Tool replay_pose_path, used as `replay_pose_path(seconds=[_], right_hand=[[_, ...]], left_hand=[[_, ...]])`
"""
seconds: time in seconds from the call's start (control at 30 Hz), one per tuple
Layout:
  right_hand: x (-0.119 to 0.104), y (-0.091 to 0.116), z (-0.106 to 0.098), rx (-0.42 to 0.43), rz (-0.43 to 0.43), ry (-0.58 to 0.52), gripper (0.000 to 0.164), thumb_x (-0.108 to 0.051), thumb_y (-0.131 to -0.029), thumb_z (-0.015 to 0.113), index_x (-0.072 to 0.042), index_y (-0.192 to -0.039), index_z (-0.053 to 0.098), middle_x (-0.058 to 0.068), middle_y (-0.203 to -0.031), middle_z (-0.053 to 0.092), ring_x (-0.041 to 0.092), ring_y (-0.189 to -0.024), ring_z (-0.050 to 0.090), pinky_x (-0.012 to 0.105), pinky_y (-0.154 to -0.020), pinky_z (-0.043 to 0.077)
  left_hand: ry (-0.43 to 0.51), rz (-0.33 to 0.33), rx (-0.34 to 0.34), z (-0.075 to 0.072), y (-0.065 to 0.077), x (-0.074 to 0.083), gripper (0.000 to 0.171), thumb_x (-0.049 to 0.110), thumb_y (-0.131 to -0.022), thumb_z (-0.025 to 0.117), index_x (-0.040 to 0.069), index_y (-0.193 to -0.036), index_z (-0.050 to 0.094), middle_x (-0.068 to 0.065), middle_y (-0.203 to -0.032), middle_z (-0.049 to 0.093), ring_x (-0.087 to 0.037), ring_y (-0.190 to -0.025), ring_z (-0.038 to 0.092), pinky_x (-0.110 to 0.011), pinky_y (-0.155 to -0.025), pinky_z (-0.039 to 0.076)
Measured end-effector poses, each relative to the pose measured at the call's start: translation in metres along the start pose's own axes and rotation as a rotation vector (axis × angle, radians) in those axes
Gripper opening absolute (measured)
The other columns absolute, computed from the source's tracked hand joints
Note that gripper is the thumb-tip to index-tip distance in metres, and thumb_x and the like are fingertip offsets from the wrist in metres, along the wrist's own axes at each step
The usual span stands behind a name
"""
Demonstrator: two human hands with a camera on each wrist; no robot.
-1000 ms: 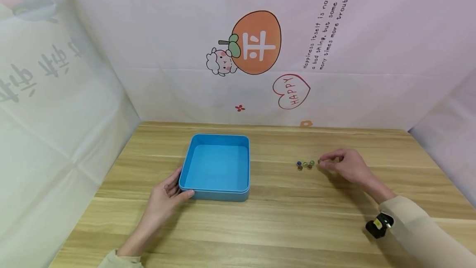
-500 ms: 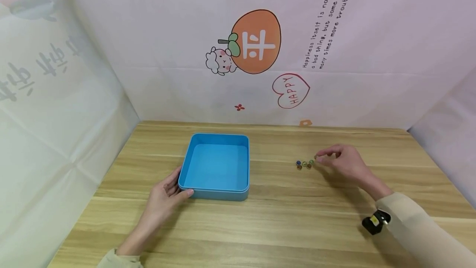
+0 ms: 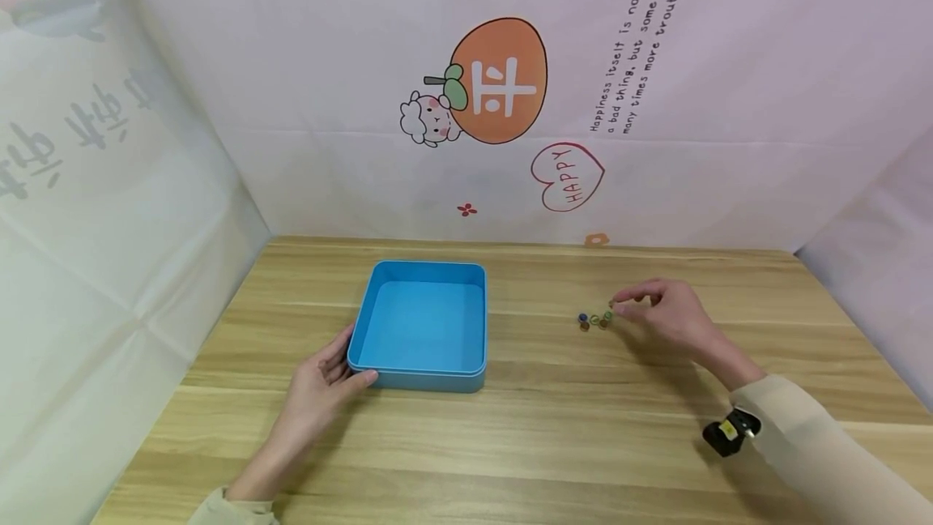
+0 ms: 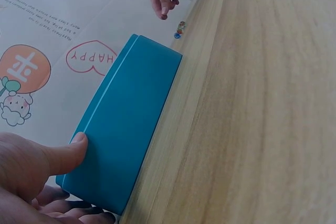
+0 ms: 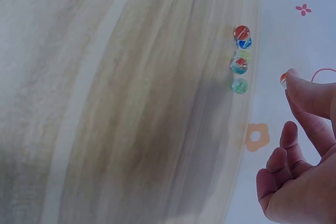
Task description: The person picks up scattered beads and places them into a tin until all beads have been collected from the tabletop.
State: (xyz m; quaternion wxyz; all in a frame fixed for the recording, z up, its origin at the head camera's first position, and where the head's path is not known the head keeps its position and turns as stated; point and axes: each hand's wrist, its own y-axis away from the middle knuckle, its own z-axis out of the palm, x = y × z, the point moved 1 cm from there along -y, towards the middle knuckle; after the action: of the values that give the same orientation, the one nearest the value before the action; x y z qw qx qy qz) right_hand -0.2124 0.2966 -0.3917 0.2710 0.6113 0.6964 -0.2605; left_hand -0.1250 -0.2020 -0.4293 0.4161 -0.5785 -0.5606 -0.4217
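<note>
A square blue box [image 3: 426,383], open at the top, stands on the wooden table. My left hand [image 3: 318,387] grips its near left corner, thumb on the front wall and fingers round the side; the left wrist view shows the thumb pressed on the blue wall [image 4: 126,124]. Between thumb and index finger my right hand [image 3: 670,314] pinches a marble [image 5: 283,81] with orange and white in it, raised off the table. Just left of that hand lie several glass marbles [image 3: 594,320] in a cluster. Up close in the right wrist view they are red [image 5: 242,32], blue, yellowish and green [image 5: 240,86].
The wooden table [image 3: 510,460] meets a white printed cloth [image 3: 328,144] at the back, with more cloth hanging at both sides. A black wrist camera [image 3: 731,431] is strapped at the right sleeve.
My right hand has lifted the marble off the table and moved it slightly left, over the cluster's right end. My left hand stays on the box.
</note>
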Motion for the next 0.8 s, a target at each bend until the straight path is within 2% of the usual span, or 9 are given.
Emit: replay_pose_path(seconds=[0.33, 0.6, 0.8], right_hand=[[-0.012, -0.008, 0.003, -0.009, -0.01, -0.044, 0.03, -0.027, -0.096, 0.082, -0.004, -0.115, 0.081, 0.017, -0.119, 0.068, 0.017, -0.066, 0.041, 0.031, -0.057, 0.038], [-0.026, -0.015, 0.009, -0.028, -0.008, -0.065, 0.031, -0.03, -0.096, 0.081, -0.007, -0.116, 0.082, 0.016, -0.119, 0.066, 0.017, -0.064, 0.036, 0.03, -0.052, 0.032], [-0.041, -0.024, 0.014, -0.028, -0.013, -0.057, 0.029, -0.031, -0.096, 0.082, -0.009, -0.115, 0.082, 0.014, -0.115, 0.067, 0.017, -0.063, 0.037, 0.03, -0.054, 0.033]], left_hand=[[0.001, 0.001, -0.001, -0.001, 0.002, 0.002, 0.08, 0.003, -0.095, 0.079, -0.006, -0.161, 0.035, -0.027, -0.164, 0.032, -0.04, -0.147, 0.039, -0.044, -0.11, 0.044], [0.006, -0.007, -0.005, -0.001, -0.001, -0.001, 0.081, 0.002, -0.095, 0.079, -0.004, -0.162, 0.034, -0.025, -0.164, 0.033, -0.038, -0.146, 0.041, -0.041, -0.11, 0.044], [0.005, -0.002, -0.007, -0.001, -0.001, -0.002, 0.081, 0.002, -0.095, 0.078, -0.004, -0.162, 0.033, -0.025, -0.164, 0.032, -0.039, -0.146, 0.04, -0.041, -0.11, 0.043]])
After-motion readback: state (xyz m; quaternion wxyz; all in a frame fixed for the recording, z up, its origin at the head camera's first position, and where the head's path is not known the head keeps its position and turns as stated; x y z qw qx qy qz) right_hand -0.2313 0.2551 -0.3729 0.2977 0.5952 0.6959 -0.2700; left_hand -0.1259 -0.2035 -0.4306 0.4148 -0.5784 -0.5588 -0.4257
